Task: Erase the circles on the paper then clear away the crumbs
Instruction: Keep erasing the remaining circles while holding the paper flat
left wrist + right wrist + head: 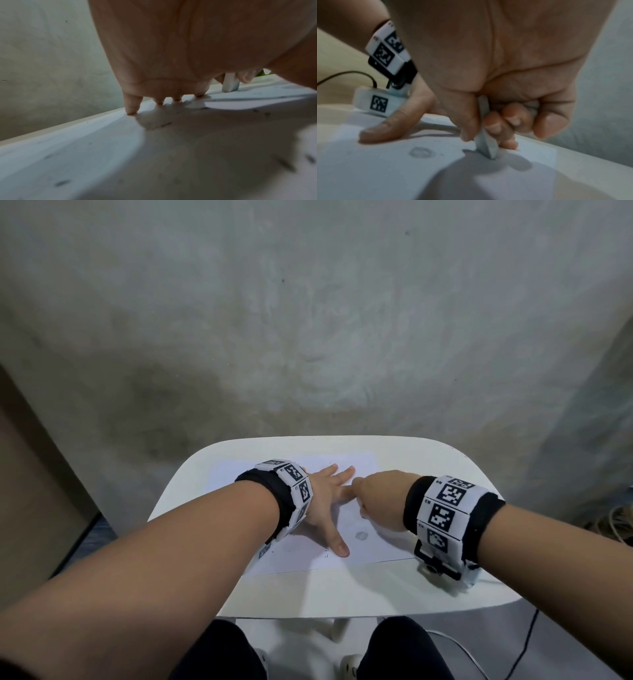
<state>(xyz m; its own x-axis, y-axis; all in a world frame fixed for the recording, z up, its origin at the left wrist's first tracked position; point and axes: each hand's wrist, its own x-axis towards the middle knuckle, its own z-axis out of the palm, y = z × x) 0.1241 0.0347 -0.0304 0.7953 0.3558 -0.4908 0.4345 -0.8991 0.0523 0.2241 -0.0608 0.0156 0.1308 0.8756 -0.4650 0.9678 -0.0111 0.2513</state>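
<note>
A white sheet of paper (359, 467) lies on the small white table (342, 594). My left hand (329, 501) lies flat on it with fingers spread, thumb toward me. My right hand (380, 494) grips a pale eraser (485, 143) between thumb and curled fingers, its tip touching the paper. A smudged grey circle (361, 536) sits near the left thumb; the same circle (421, 152) shows left of the eraser in the right wrist view. The left wrist view shows the eraser (229, 83) upright beyond my left fingertips (132, 108), with dark crumbs (165, 124) scattered on the paper.
A rough grey wall (308, 320) stands right behind the table. A brown panel (30, 474) is at the left. Cables (520, 648) trail on the floor to the right. My knees (404, 648) are under the table's front edge.
</note>
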